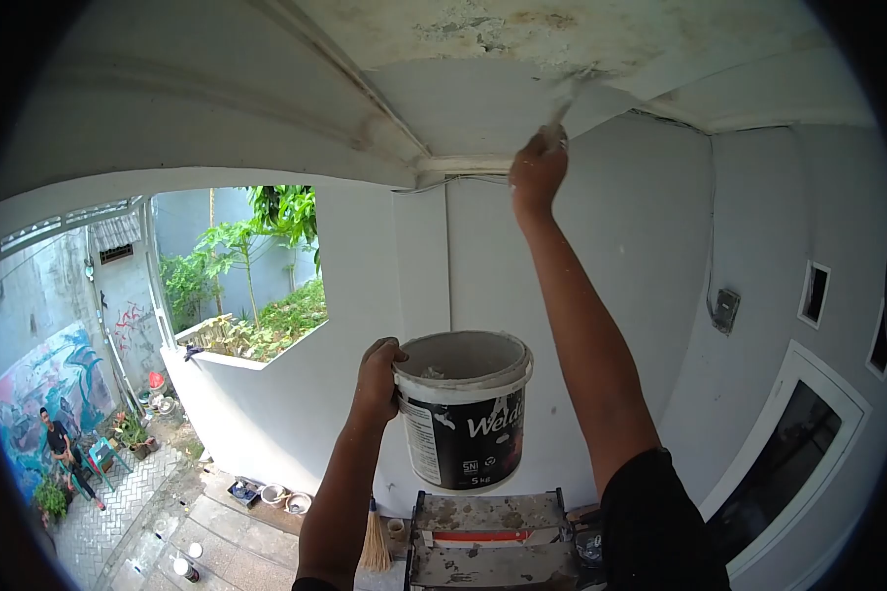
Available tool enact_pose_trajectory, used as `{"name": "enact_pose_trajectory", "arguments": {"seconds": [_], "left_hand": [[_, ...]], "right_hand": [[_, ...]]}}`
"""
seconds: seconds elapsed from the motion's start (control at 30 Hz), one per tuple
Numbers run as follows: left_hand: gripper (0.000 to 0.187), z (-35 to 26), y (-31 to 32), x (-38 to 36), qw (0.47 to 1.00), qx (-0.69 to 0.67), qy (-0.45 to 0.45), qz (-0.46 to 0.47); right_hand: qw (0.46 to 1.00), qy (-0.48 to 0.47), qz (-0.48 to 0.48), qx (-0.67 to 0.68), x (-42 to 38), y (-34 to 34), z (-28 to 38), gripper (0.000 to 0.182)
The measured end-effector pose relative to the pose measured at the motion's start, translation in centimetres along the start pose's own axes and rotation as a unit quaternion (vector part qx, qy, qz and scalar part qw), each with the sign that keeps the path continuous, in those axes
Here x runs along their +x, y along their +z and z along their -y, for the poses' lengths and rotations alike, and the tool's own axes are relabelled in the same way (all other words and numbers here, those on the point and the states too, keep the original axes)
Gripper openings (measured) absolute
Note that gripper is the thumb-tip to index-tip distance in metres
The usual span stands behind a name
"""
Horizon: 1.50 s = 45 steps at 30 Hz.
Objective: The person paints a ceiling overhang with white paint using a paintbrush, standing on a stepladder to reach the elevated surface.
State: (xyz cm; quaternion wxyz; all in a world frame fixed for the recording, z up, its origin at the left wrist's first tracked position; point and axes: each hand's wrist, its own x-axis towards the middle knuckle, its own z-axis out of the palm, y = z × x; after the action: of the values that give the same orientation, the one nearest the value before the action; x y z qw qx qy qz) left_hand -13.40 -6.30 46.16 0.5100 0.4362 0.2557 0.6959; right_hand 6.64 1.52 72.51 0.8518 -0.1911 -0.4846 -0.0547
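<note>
My left hand (376, 382) grips the rim of a white plastic paint bucket (463, 438) with a black label, its fingers hooked over the edge. The bucket is open at the top, with smears along its rim and inner wall. Overhead, my right hand (540, 172) is closed around the handle of a paintbrush (566, 103), blurred by motion. The brush's far end meets the ceiling (483, 94), where smooth white borders a stained, flaking patch.
Below the bucket is a paint-spattered stepladder (488, 512). A straw broom (375, 542) and small containers (274, 494) are on the ground. Cables run along the wall's top; a white-framed door (784, 453) is at right. In the yard, a person (61, 448) is near a painted wall.
</note>
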Motion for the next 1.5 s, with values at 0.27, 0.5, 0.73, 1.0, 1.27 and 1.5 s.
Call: {"name": "enact_pose_trajectory", "arguments": {"seconds": [0.27,0.5,0.73,1.0,1.27,1.5], "left_hand": [[0.008,-0.2,1.2,-1.3,0.997,-0.047,-0.006,-0.066],[0.006,0.1,0.7,-0.9,0.997,-0.021,-0.01,-0.069],[0.004,-0.6,1.5,-1.2,0.997,-0.031,-0.026,-0.065],[0.007,0.1,0.4,-1.3,0.997,-0.05,-0.03,-0.043],[0.011,-0.4,1.0,-2.5,0.994,-0.041,-0.022,-0.101],[0.013,-0.8,1.6,-2.9,0.993,-0.051,-0.03,-0.105]], "right_hand": [[0.973,-0.066,0.22,-0.004,-4.7,7.0,-1.3,0.035],[0.939,-0.244,0.206,-0.126,7.3,0.2,-3.0,0.026],[0.97,-0.136,0.04,-0.197,11.1,-9.9,-6.1,0.029],[0.996,-0.039,-0.075,0.012,4.7,4.4,1.3,0.029],[0.972,-0.151,0.181,0.019,-0.5,9.5,1.0,0.03],[0.94,-0.221,0.181,-0.188,15.9,-6.6,-2.0,0.026]]}}
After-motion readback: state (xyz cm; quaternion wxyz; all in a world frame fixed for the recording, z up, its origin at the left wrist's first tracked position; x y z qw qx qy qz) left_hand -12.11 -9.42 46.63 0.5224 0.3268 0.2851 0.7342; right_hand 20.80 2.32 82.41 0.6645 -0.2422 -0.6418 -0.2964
